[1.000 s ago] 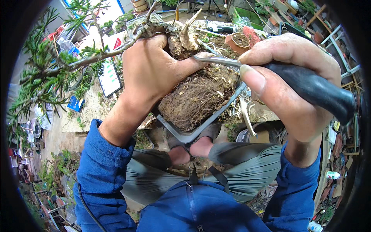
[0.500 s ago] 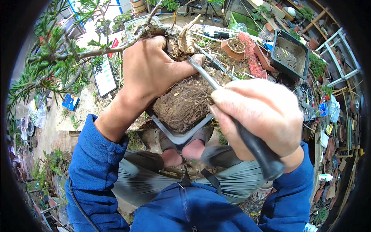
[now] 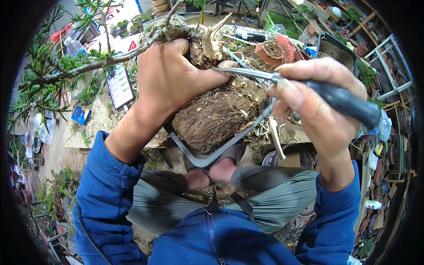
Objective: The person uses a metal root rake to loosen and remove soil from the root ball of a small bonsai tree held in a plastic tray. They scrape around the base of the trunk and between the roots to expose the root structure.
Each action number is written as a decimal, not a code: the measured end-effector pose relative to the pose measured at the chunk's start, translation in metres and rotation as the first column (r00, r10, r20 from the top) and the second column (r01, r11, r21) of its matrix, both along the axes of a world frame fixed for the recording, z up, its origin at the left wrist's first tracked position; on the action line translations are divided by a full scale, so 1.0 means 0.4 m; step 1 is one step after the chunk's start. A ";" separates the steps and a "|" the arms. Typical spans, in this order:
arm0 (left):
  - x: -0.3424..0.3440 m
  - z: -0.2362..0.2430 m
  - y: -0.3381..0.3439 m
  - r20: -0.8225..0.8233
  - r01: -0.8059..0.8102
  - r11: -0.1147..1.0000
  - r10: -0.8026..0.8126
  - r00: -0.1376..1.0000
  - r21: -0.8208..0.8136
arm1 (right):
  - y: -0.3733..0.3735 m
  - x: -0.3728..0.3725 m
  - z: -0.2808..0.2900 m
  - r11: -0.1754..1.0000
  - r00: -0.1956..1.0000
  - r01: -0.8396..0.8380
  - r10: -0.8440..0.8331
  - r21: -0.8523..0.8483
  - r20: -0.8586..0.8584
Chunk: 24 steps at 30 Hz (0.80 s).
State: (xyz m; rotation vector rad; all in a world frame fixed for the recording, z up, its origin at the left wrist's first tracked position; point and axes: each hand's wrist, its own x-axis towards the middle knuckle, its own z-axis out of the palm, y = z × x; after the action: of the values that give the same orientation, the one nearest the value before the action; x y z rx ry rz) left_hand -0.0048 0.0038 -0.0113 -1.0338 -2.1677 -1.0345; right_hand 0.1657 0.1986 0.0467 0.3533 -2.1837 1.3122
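Note:
My left hand (image 3: 165,75) is closed round the trunk base of a small conifer (image 3: 202,44) with pale split wood, whose branch (image 3: 110,59) and green foliage reach out leftward. My right hand (image 3: 322,101) grips a carving tool with a black handle (image 3: 349,106); its metal blade (image 3: 240,70) points left, its tip at the trunk base beside my left thumb. Below sits a fibrous, soil-covered root ball (image 3: 207,119) in a grey plastic tray (image 3: 201,159). A stripped pale stick (image 3: 276,139) lies at the tray's right, partly behind my right hand.
The cluttered work board (image 3: 81,137) holds a phone (image 3: 119,86), a small blue card or packet (image 3: 81,115), a terracotta pot (image 3: 269,53), red granules (image 3: 288,46) and a black crate (image 3: 344,53). My feet (image 3: 221,169) are below the board; shelving (image 3: 388,66) lines the right.
Half a second ago the tool was angled steeply with my right hand lower; now that hand has risen and the tool lies flatter. My left hand keeps its grip.

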 end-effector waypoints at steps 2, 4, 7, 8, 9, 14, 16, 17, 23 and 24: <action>-0.005 0.000 -0.002 0.019 0.010 1.000 -0.010 1.000 -0.004 | -0.005 0.000 -0.003 0.999 0.999 -0.027 0.026 -0.025 -0.019; -0.010 0.002 -0.001 -0.011 0.036 0.999 -0.036 0.999 0.005 | -0.002 -0.012 -0.016 0.975 0.981 -0.014 0.057 0.221 -0.187; -0.010 0.010 -0.004 0.003 0.041 0.999 -0.040 0.999 -0.031 | -0.013 -0.002 -0.058 0.838 0.921 0.076 0.148 0.541 -0.359; -0.009 0.013 -0.004 0.044 0.016 0.997 -0.013 0.999 -0.075 | -0.015 0.001 -0.071 0.793 0.908 0.063 0.206 0.606 -0.364; -0.003 0.016 -0.011 0.076 0.018 0.993 -0.009 0.997 -0.115 | -0.017 0.000 -0.084 0.767 0.901 0.110 0.191 0.632 -0.389; 0.011 0.022 -0.018 0.048 0.032 0.991 -0.026 0.999 -0.128 | -0.003 0.012 -0.079 0.916 0.947 -0.024 0.149 0.401 -0.283; 0.010 0.020 -0.019 0.042 0.023 0.987 -0.017 0.999 -0.159 | 0.006 0.016 -0.056 0.987 0.995 -0.038 0.052 0.159 -0.084; 0.007 0.020 -0.019 0.031 0.019 0.986 -0.014 0.999 -0.167 | 0.004 0.012 -0.051 0.997 0.998 -0.056 0.056 0.048 -0.014; 0.000 0.017 -0.023 0.045 0.033 0.987 -0.027 0.999 -0.156 | -0.009 -0.017 -0.049 0.923 0.990 -0.121 0.139 -0.365 0.021; 0.001 0.017 -0.023 0.056 0.035 0.988 -0.027 0.998 -0.147 | -0.010 -0.018 -0.051 0.921 0.992 -0.111 0.127 -0.374 0.017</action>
State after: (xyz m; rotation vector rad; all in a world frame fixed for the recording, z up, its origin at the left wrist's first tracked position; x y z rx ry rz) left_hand -0.0042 -0.0055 -0.0044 -1.1212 -2.3078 -0.9357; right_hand 0.1585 0.1945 0.0264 0.3133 -1.9112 1.7769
